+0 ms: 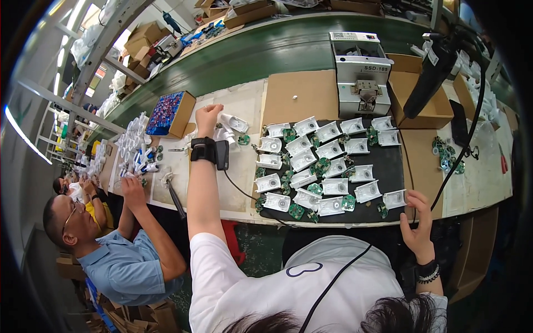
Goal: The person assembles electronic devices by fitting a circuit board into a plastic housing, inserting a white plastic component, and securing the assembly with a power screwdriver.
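My left hand [209,117] is stretched far forward, its fingers curled, beside white plastic housings [225,133] and a small green circuit board [244,140]. Whatever lies inside its fingers is hidden. Near the front right corner of a black mat [383,217], my right hand [417,226] has its thumb and fingers apart. Its fingertips are close to a white housing [395,199]; I cannot tell whether they touch it. Several rows of open white housings [303,159] cover the mat, with green circuit boards [321,166] wired beside them.
A white-grey machine [362,77] stands behind the mat, next to an open cardboard box [419,91]. A box of blue and red small parts [171,114] sits at the left. A black cable [472,130] hangs at right. A co-worker in blue [125,250] sits to my left.
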`<state>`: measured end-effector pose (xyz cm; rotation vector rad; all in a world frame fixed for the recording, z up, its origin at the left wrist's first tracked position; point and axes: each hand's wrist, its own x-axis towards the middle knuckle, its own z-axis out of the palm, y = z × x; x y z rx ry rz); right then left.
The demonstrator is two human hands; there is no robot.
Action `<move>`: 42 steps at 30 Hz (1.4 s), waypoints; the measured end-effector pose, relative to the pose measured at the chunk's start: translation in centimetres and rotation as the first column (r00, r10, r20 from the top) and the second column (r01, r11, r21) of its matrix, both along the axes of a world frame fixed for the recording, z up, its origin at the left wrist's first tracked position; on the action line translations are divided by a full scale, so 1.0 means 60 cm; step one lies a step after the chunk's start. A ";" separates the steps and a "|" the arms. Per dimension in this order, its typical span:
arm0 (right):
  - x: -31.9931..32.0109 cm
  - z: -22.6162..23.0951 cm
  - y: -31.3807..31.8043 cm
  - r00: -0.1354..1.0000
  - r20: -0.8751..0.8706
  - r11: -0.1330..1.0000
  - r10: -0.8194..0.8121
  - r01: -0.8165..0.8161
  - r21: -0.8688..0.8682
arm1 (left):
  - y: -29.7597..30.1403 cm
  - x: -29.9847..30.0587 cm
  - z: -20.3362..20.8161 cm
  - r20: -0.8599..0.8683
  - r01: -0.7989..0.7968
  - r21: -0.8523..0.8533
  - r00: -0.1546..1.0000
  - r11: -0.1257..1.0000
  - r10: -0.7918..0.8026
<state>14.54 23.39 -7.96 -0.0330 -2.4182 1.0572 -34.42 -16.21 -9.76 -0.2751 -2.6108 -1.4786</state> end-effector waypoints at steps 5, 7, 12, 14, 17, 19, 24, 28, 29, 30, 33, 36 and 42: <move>0.001 0.000 0.000 1.000 -0.021 1.000 0.023 -0.023 -0.011 | -0.003 0.067 0.067 -0.098 0.040 0.262 0.995 0.964 -0.015; 0.006 -0.002 0.000 0.999 -0.028 0.999 0.039 -0.040 -0.015 | -0.004 0.104 0.107 -0.128 0.094 0.391 0.991 0.915 -0.047; 0.015 -0.004 0.000 0.999 -0.041 0.999 0.028 -0.029 -0.029 | 0.005 0.222 0.188 -0.181 0.132 0.520 0.983 0.844 -0.041; 0.020 -0.008 -0.001 0.998 -0.058 1.000 0.006 -0.008 -0.025 | 0.004 0.263 0.201 -0.199 0.208 0.641 0.975 0.739 -0.102; 0.024 -0.010 -0.001 0.999 -0.049 0.999 0.021 -0.022 -0.030 | -0.004 0.320 0.208 -0.222 0.276 0.739 0.961 0.615 -0.164; 0.028 -0.011 0.000 0.998 -0.046 0.999 0.036 -0.038 -0.031 | -0.010 0.358 0.211 -0.257 0.350 0.813 0.933 0.465 -0.253; 0.051 -0.019 0.000 0.995 -0.101 0.999 0.014 -0.017 -0.029 | -0.025 0.474 0.210 -0.259 0.376 0.844 0.910 0.383 -0.323; 0.059 -0.037 0.001 0.991 -0.132 0.998 -0.002 -0.006 -0.061 | -0.038 0.529 0.186 -0.195 0.399 0.775 0.888 0.490 -0.415; 0.063 -0.039 0.001 0.991 -0.137 0.998 0.000 -0.009 -0.068 | -0.043 0.544 0.182 -0.170 0.402 0.723 0.892 0.561 -0.420; 0.068 -0.042 0.004 0.990 -0.142 0.997 0.004 -0.015 -0.072 | -0.046 0.561 0.174 -0.143 0.401 0.668 0.896 0.627 -0.420; 0.068 -0.048 0.002 0.987 -0.158 0.995 0.031 -0.046 -0.088 | -0.070 0.604 0.135 0.078 0.316 0.572 0.898 0.757 -0.434; 0.066 -0.046 -0.001 0.988 -0.152 0.995 0.029 -0.043 -0.092 | -0.091 0.618 0.086 0.297 0.267 0.453 0.855 0.851 -0.426; 0.067 -0.044 -0.011 0.988 -0.150 0.993 -0.035 0.017 -0.121 | -0.177 0.626 -0.201 0.541 0.443 -0.521 0.833 0.730 -0.119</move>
